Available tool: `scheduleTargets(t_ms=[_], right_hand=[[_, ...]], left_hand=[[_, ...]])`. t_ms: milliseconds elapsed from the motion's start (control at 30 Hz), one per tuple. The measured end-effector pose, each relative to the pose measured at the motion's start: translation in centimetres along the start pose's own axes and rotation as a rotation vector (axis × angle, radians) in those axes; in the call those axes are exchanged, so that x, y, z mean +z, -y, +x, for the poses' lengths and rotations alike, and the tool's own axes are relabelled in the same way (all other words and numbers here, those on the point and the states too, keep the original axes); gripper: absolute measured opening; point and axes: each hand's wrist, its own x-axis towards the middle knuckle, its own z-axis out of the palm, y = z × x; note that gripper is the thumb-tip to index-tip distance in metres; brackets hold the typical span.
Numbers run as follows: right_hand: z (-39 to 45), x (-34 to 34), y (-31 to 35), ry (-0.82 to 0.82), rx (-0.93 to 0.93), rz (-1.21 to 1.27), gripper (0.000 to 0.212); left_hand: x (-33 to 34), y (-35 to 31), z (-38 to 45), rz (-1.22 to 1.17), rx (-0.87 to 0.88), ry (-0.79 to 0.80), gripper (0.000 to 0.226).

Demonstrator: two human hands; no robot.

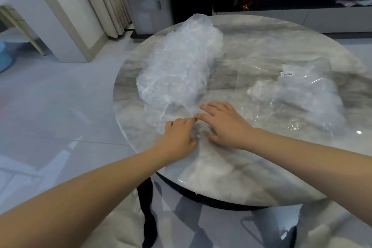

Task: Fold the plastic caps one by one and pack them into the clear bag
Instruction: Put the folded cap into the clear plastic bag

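Plastic caps [179, 60] lie heaped on the left of our round marble table [251, 171], one thin cap [173, 115] spread flat at the near end. Our left hand [177, 137] pinches its film with curled fingers; our right hand [225, 125] presses it, fingers straight. The clear bag [302, 94] lies at right — folded caps [314, 96] already inside.

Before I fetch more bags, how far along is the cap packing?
Some folded caps already sit inside the clear bag on the right. In hand: the left hand pinches and the right hand flattens one cap on the table. A large heap of unfolded caps is left, so most work remains.
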Motion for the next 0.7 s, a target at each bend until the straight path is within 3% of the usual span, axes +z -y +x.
scheduleTargets(t_ms=[233,433,533,700], right_hand=[[-1.7,0.3,2.6,0.153,-0.037,0.025,0.055],[-4.6,0.3,3.4,0.264,-0.089,-0.020,0.055],[-5.4,0.4,3.2,0.233,-0.061,-0.029,0.049],[-5.0,1.4,3.7,-0.092,-0.088,-0.092,0.011]], left_hand=[[0.0,-0.4,-4.6,-0.257,0.090,0.074,0.047],[-2.1,1.3,-8.6,-0.182,0.020,0.201,0.047],[-2.7,1.4,-9.7,-0.167,-0.016,0.257,0.054],[-3.0,1.2,-8.5,0.034,0.027,0.213,0.067]])
